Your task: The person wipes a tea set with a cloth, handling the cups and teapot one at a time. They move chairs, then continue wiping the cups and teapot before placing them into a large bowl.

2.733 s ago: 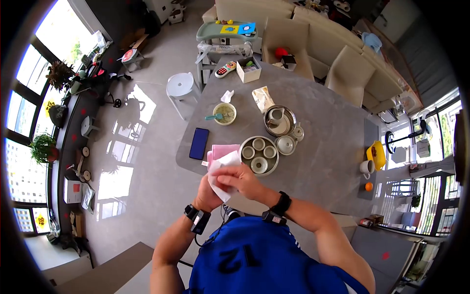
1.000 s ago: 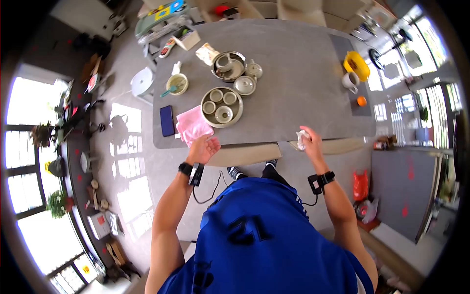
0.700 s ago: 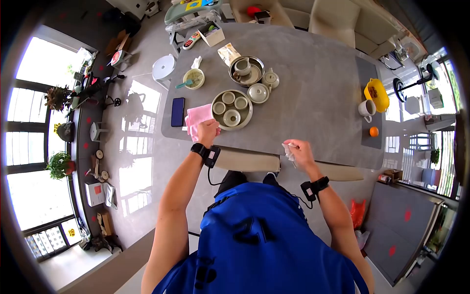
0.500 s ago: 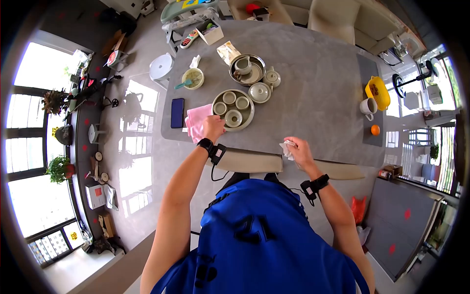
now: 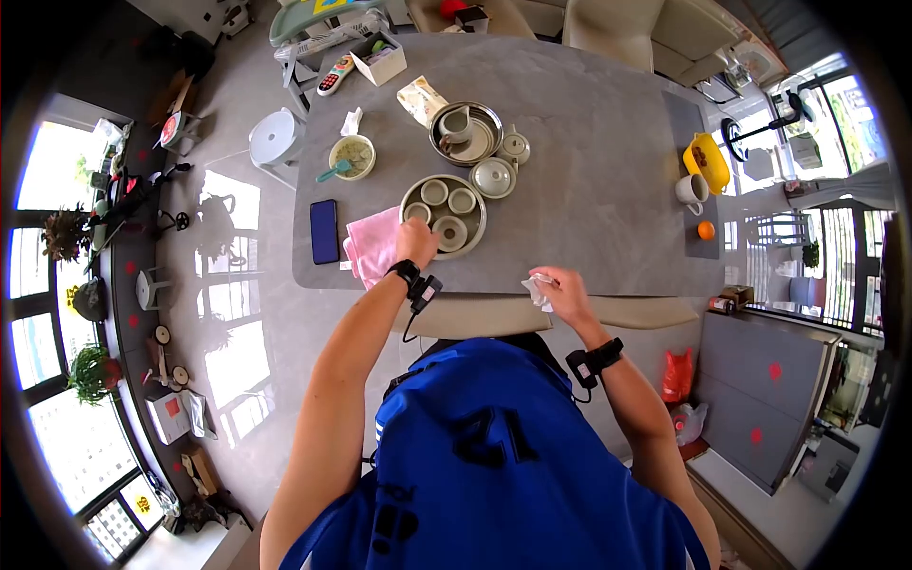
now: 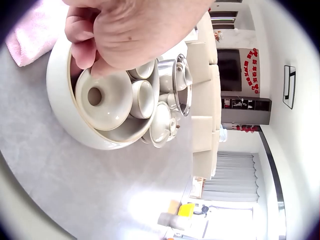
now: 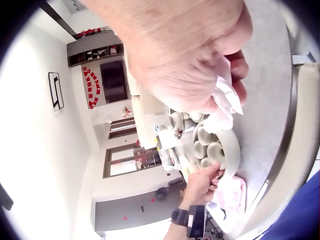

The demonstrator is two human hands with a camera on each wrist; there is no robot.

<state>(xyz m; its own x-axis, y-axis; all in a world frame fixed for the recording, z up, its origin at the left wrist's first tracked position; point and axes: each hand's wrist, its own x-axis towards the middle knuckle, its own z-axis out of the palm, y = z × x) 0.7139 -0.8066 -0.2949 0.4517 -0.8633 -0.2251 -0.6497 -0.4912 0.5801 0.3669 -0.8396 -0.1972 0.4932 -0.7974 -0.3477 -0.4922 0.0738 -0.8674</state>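
Observation:
My left hand (image 5: pixel 416 243) reaches into a round white tea tray (image 5: pixel 482 228), its fingers curled down beside the small cup (image 5: pixel 416 214) at the left. In the left wrist view, the thumb lies right at the rim of a white funnel-shaped piece (image 6: pixel 110 107) with a hole in its middle. I cannot tell which piece the fingers grip. Two more cups (image 5: pixel 434 193) stand in the tray. My right hand (image 5: pixel 565 293) pinches a crumpled white tissue (image 5: pixel 536 291) near the table's front edge; the right wrist view shows the tissue (image 7: pixel 225 102) sticking out from the fingers.
A folded pink cloth (image 5: pixel 373 242) and a phone (image 5: pixel 324 232) lie left of the tray. Behind it stand a lidded pot (image 5: pixel 493 178), a teapot (image 5: pixel 514 147) and a metal pan (image 5: pixel 492 133) with a pitcher inside. A mug (image 5: pixel 692 193) and an orange (image 5: pixel 706 231) sit far right.
The white tissue, earlier between both hands over the pink cloth, is now crumpled in the right hand alone. The left hand has moved from the cloth up into the tray.

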